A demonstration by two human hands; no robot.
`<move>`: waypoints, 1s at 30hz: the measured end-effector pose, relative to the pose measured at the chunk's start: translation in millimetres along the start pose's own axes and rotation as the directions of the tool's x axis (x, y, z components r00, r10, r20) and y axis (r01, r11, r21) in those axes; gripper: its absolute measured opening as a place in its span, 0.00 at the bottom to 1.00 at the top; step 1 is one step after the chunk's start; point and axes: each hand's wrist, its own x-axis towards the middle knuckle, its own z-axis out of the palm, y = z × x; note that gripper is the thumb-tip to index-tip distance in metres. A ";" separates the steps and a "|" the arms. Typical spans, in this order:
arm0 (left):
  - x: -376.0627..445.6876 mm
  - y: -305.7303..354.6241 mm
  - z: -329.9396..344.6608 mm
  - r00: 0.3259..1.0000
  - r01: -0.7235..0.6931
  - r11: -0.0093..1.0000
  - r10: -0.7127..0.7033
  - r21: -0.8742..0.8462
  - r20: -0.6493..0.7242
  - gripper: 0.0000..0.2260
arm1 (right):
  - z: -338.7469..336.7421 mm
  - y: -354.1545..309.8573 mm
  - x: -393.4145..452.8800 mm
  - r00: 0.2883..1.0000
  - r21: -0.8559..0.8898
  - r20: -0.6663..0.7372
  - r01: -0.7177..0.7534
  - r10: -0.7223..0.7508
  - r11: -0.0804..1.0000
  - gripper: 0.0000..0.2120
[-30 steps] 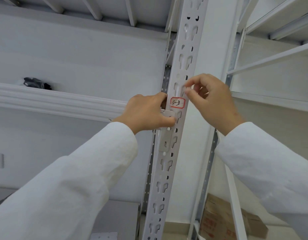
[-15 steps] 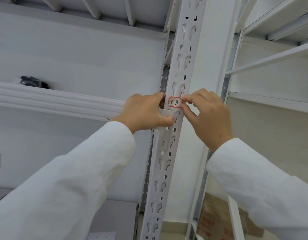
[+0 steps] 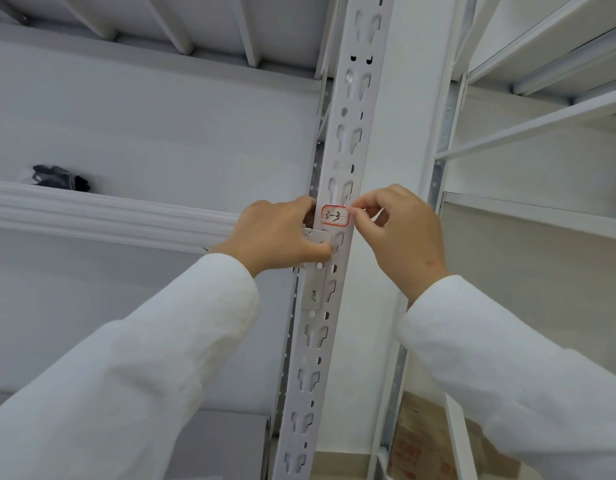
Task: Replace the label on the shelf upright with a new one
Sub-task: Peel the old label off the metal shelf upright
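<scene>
My left hand (image 3: 282,233) is wrapped round the left edge of the white perforated steel shelf upright (image 3: 337,188), thumb lying across the small white metal bracket (image 3: 315,237) just below the label — I judge that grip is there to steady the post and my own arm while the other hand does the fine work. My right hand (image 3: 400,237) has its fingers curled in, with thumb and forefinger tips pinched at the upper right corner of the small white paper label with a red border and handwritten "3-3" (image 3: 335,215). That corner is the natural place to start a peel, or to press an edge down; I cannot tell which from here, nor whether the corner has lifted.

The label sits flat on the upright's front face, just above the bracket, covering part of one keyhole slot. Its long axis runs across the post, nearly level, with the writing reading left to right and right way up to me. The upright itself runs top to bottom, leaning slightly in my view.

A dark glove-like bundle (image 3: 60,176) lies on the white shelf (image 3: 92,213) to my left, well apart.
</scene>
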 end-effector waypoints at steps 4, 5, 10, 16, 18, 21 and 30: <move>0.4 -0.7 0.2 1.000 -0.021 1.000 0.021 -0.007 -0.007 0.14 | 6.9 -0.5 -2.8 0.996 -0.076 -0.022 0.081 -0.083 0.994 0.04; 0.1 -0.6 0.1 1.000 -0.022 1.000 0.022 -0.010 -0.010 0.14 | 9.2 -1.3 -3.4 0.995 -0.086 -0.042 0.085 -0.089 0.993 0.04; 0.1 -1.0 1.4 0.999 -0.026 1.000 0.026 -0.004 -0.027 0.14 | 16.4 -3.8 -7.3 0.993 -0.022 -0.115 0.036 -0.038 0.999 0.05; -0.2 0.1 -0.2 1.000 -0.017 1.000 0.016 -0.021 -0.025 0.14 | 7.9 -6.1 0.4 0.999 -0.055 -0.015 0.050 -0.051 0.997 0.03; -0.3 -0.1 0.1 1.000 -0.017 1.000 0.016 -0.018 -0.023 0.14 | 4.8 -5.6 3.4 0.998 -0.066 0.016 0.063 -0.062 0.996 0.03; -0.5 -0.3 0.7 0.999 -0.023 1.000 0.023 -0.019 -0.023 0.14 | 5.0 -2.9 2.0 0.997 -0.028 -0.011 0.077 -0.077 0.997 0.02; 0.0 -0.7 0.6 0.999 -0.019 1.000 0.019 -0.024 -0.028 0.14 | 10.9 -2.8 -3.5 0.994 -0.084 -0.062 0.088 -0.094 0.993 0.03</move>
